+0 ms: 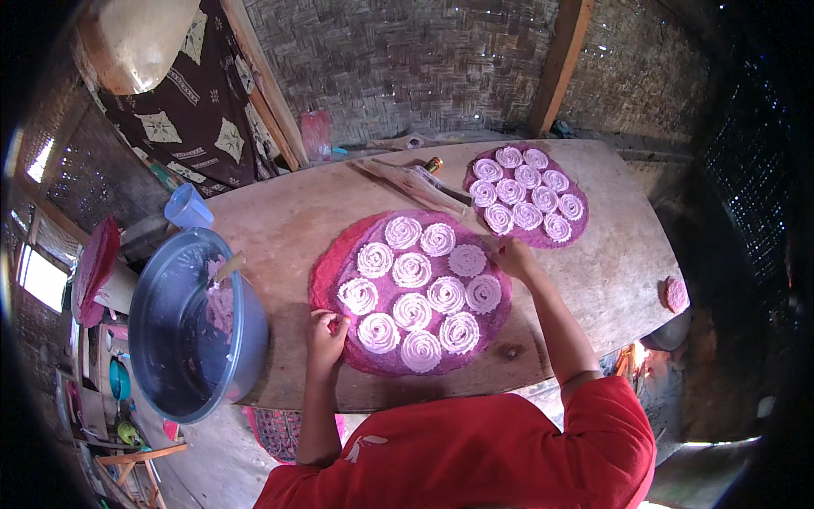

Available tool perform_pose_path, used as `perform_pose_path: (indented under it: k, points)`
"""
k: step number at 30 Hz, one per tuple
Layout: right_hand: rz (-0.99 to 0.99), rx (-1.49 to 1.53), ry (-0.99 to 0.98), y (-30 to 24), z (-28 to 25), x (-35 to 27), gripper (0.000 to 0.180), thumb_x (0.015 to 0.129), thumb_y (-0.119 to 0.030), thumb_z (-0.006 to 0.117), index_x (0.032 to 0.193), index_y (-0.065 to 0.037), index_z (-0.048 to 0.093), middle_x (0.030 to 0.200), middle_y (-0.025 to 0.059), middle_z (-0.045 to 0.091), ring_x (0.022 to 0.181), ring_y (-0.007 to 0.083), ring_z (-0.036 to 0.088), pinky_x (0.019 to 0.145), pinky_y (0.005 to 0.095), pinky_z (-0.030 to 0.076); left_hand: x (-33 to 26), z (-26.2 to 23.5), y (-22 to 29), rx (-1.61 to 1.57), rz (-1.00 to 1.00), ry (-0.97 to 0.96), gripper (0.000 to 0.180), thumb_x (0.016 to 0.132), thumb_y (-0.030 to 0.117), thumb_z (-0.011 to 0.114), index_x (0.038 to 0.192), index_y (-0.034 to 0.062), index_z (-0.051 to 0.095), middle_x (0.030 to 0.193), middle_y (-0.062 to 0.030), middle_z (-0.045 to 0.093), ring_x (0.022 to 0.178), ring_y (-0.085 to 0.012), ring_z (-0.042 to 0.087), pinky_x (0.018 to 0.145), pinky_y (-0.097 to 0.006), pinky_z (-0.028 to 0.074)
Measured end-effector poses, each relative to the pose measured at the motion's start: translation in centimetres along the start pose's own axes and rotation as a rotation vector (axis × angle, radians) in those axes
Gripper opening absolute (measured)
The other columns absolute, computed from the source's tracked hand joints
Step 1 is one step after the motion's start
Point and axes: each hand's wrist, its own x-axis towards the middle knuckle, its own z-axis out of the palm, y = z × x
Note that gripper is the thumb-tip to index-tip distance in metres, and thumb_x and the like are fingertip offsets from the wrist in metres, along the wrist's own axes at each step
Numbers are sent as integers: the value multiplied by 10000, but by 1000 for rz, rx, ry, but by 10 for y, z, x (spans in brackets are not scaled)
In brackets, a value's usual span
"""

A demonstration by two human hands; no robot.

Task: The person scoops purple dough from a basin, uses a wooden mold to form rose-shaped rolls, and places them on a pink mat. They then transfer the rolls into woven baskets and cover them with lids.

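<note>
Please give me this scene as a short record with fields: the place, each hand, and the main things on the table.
place: wooden table in a hut with woven walls
left hand: flat on the near tray's left edge, fingers closed
right hand: grip on the near tray's right edge
near tray: round purple tray with twelve pale spiral swirls
far tray: smaller purple tray with eleven swirls
bowl: grey basin at the left, pinkish batter inside

The wooden tabletop [610,263] carries two round purple mats [335,276] with white spiral pieces [412,270], a grey basin [191,327] at its left edge, and perhaps a knife [407,182] near the far edge.
</note>
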Motion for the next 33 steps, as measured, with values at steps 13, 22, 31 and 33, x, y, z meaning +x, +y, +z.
perform_pose_path:
  k: [13,22,31,33]
  points:
    - [-211,30,242,-30,-2,-10,151,836,-128,633,909,5,639,847,232,656,765,376,661,659,446,504,1,2,35,-406,-160,28,314,816,111,755,1064,-7,604,770,-44,620,690,-109,572,627,-259,471]
    - [-215,351,348,-71,-51,-52,134,891,-85,561,963,25,584,860,274,625,822,438,622,681,448,485,10,-22,96,-819,-288,-73,136,852,0,701,958,19,619,839,13,608,751,-49,539,680,-178,422]
    - [48,273,677,29,-172,-109,120,876,-98,592,959,-13,615,809,213,645,699,292,650,647,385,490,52,60,205,-895,5,-366,125,856,41,711,950,11,634,848,13,604,754,-38,529,661,-181,431]
    - [180,96,775,71,-194,-118,131,881,-114,586,955,-8,612,803,218,647,719,336,657,649,399,488,65,111,227,-887,108,-469,118,869,71,705,948,10,642,853,6,626,752,-42,555,647,-190,452]
